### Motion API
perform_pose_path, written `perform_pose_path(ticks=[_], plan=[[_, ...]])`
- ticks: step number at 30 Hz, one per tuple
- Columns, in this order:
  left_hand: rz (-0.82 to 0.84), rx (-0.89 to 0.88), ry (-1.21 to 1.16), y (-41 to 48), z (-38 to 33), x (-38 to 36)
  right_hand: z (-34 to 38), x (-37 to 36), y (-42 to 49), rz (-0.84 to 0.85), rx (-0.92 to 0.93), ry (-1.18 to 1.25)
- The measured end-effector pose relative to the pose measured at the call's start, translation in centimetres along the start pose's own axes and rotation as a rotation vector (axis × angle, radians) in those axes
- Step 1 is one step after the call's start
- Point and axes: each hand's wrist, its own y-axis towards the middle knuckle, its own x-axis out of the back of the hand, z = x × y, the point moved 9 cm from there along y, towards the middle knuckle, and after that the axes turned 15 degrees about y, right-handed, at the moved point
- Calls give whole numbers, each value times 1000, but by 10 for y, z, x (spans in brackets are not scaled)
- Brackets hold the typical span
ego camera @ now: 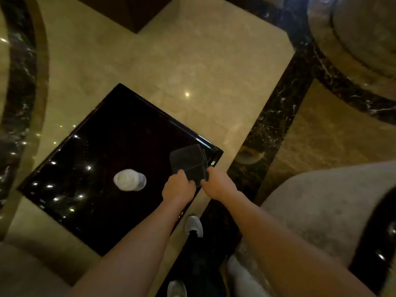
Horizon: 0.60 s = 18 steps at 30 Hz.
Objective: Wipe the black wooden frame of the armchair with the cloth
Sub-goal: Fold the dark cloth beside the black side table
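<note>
A dark folded cloth (188,162) is held over the right corner of a glossy black square side table (102,159). My left hand (177,187) grips its near left edge and my right hand (216,183) grips its near right edge. The armchair (321,204) is at the lower right, with beige upholstery. Its black glossy wooden frame (377,239) curves along the right edge of the view. Both hands are well left of that frame.
A white bottle cap and clear bottle (129,180) stand on the side table. Another beige seat (25,273) fills the lower left corner. A stone column base (362,39) rises at the top right. My white shoes (194,226) stand on the marble floor.
</note>
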Motion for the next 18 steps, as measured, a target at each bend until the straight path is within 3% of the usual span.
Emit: perform_pose_path(ticks=[2,5,10,12,15,18], plan=[[-114,130,-170,47,7,-8,-6,-7,52,-43,-26,183],[-241,248,-227,90,19,-24,-16,-23,101,-73,-79,322],[-111,507,-517,134,57,-85,-55,-51,135,-98,-233,586],[-52,480,-702,145,59,-101,-64,-61,133,-58,-332,826],[127,383,-1116,143,45,-120,-58,-60,121,31,-327,919],[241,254,-1240,111,30,-112,-60,-46,87,11,-300,1024]])
